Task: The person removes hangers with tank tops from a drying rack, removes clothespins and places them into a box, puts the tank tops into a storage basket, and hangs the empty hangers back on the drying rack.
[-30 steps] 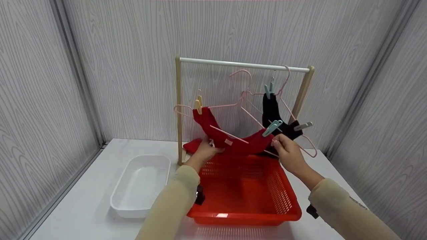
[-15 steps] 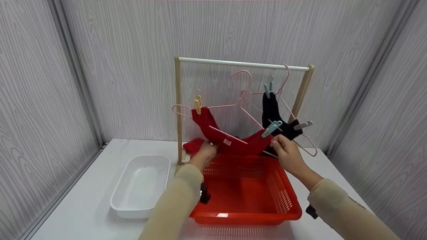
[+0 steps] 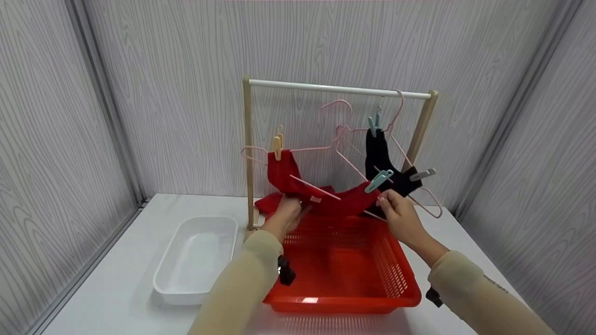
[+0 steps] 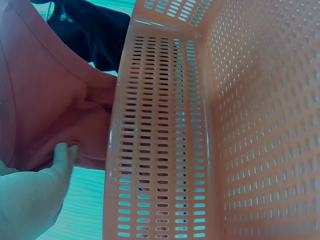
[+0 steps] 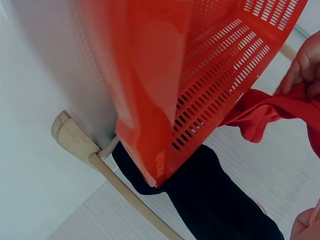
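Note:
Red underpants [image 3: 342, 202] with a small white label hang from a pink hanger [image 3: 311, 149]. A yellow peg [image 3: 277, 149] fixes their left corner and a teal peg [image 3: 378, 181] their right corner. My left hand [image 3: 287, 215] pinches the lower left of the red cloth; its thumb presses the fabric in the left wrist view. My right hand [image 3: 404, 214] grips the hanger's right end, close under the teal peg. This hanger's hook shows below the rail, not over it. Further red cloth [image 3: 268, 204] lies behind my left hand; whether it belongs to the underpants, I cannot tell.
A wood-ended rack with a white rail [image 3: 321, 87] stands behind. From it hangs a second pink hanger [image 3: 400, 109] with a pegged black garment [image 3: 378, 151]. A red perforated basket [image 3: 344, 302] sits in front, a white tray [image 3: 163, 284] to its left. Walls enclose the table.
My left hand has drawn back slightly and shifted its fingers on the red cloth, which now bunches more at its left. The yellow peg has turned a little. My right hand stays almost still.

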`<state>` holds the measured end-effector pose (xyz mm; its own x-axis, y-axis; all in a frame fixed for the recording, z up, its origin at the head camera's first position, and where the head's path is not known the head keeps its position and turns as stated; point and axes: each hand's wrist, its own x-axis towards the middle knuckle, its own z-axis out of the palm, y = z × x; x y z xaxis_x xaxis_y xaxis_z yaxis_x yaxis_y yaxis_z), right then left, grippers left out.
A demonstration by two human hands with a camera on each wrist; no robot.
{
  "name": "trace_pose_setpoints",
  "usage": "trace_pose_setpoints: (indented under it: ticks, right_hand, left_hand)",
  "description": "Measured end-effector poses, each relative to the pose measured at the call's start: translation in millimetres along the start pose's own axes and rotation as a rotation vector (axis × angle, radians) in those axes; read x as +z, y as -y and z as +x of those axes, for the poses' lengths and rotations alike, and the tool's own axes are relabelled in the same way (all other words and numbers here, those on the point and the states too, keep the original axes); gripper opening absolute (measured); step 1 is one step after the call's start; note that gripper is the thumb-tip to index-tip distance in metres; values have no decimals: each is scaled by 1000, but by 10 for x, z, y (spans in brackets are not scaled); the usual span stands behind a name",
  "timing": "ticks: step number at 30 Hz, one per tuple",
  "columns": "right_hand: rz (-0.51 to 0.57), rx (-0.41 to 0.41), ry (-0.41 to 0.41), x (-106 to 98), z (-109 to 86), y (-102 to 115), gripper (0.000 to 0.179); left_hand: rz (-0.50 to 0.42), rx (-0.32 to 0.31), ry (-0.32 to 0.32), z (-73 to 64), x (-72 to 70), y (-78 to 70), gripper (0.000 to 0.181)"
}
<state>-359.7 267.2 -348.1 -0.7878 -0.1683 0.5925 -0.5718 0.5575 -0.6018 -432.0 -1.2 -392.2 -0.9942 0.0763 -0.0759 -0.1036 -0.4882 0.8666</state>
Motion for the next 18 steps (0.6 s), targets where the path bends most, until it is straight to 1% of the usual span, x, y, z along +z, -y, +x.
trace_pose_setpoints:
  ticks: [2, 4, 8, 10, 13, 18]
  right_hand:
    - [-6, 1, -1, 4, 0, -8, 15]
    - [-13, -2, -6, 6, 0, -10, 15]
    - [-28, -6, -20, 1, 4, -12, 16]
    - [-35, -4, -25, -1, 7, -11, 16]
    - [-47, -1, -31, -10, 6, -11, 17]
    - [-46, -1, -50, -32, 6, -5, 16]
  left_hand:
    - [-37, 21, -8, -4, 21, -24, 42]
    - [-76, 57, -8, -6, 46, -50, 38]
    - [-111, 114, -4, -16, 85, -122, 28]
    - [-114, 129, 0, -29, 96, -162, 28]
    - [-115, 162, 22, -53, 106, -207, 31]
    - [-124, 228, 55, -99, 119, -303, 34]
